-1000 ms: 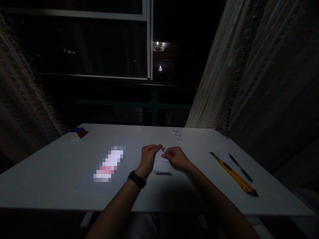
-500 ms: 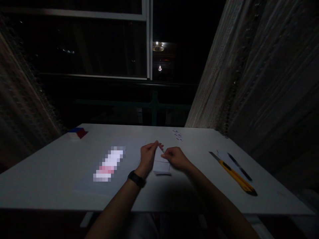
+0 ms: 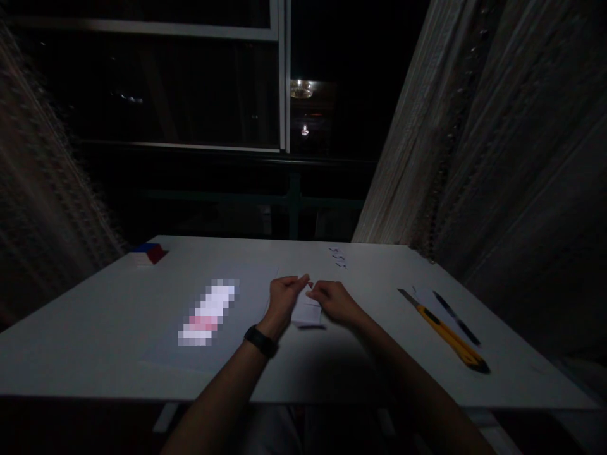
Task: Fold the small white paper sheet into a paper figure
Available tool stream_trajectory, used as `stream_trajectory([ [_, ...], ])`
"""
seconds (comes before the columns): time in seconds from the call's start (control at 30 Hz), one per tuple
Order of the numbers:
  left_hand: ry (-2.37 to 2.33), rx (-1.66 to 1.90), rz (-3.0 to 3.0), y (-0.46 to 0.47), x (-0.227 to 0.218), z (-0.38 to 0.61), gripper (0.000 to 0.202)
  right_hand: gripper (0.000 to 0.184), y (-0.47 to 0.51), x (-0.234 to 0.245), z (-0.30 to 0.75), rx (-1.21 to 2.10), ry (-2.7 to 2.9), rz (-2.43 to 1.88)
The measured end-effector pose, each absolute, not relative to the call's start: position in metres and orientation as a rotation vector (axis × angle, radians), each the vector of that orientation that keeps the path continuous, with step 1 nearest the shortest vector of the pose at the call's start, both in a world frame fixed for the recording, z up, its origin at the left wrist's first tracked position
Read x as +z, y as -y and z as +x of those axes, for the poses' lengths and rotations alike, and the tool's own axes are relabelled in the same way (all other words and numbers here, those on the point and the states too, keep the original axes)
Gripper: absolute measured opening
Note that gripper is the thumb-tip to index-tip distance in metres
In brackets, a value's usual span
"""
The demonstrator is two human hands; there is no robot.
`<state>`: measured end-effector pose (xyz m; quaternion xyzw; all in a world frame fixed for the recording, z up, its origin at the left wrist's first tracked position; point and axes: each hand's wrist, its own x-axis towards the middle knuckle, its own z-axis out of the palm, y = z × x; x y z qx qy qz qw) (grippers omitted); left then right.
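Observation:
A small white creased strip of paper [image 3: 306, 315] is between my two hands near the middle of the table. My left hand [image 3: 285, 297], with a dark watch on its wrist, pinches the strip's upper left part. Across from it, my right hand [image 3: 334, 301] is closed on the strip's right side, its fingertips close to those of the left. The strip's lower end shows below the hands, with a fold line across it. Its upper part is mostly hidden by my fingers.
On the right lie a yellow utility knife [image 3: 448, 335], blade out, and a black pen [image 3: 456, 318]. Small marked paper pieces [image 3: 338, 257] sit at the back. At left are a blurred bright rectangle [image 3: 208, 313] on a large paper sheet [image 3: 164, 354] and a colored cube [image 3: 147, 254].
My left fingertips have shifted a little right, closer to my right hand. The strip's lower end has moved slightly up. Other things on the table stay where they were.

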<state>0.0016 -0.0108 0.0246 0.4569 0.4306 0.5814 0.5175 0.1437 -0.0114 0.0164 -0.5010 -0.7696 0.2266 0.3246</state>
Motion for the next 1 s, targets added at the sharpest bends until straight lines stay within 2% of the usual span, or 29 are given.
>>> stream_trajectory([
  [0.47,-1.038,1.403,1.031,0.0082,0.0234,-0.0005,0.032,0.025,0.0181,0.0252,0.1449,0.527,2.169,-1.324],
  [0.67,-1.031,1.406,1.025,0.0041,0.0200,-0.0033,0.035,0.026,0.0181,0.0242,0.1459,0.598,2.155,-1.282],
  [1.0,-0.942,1.446,1.004,0.0025,0.0181,-0.0041,0.035,0.031,0.0166,0.0236,0.1501,0.294,2.248,-1.391],
])
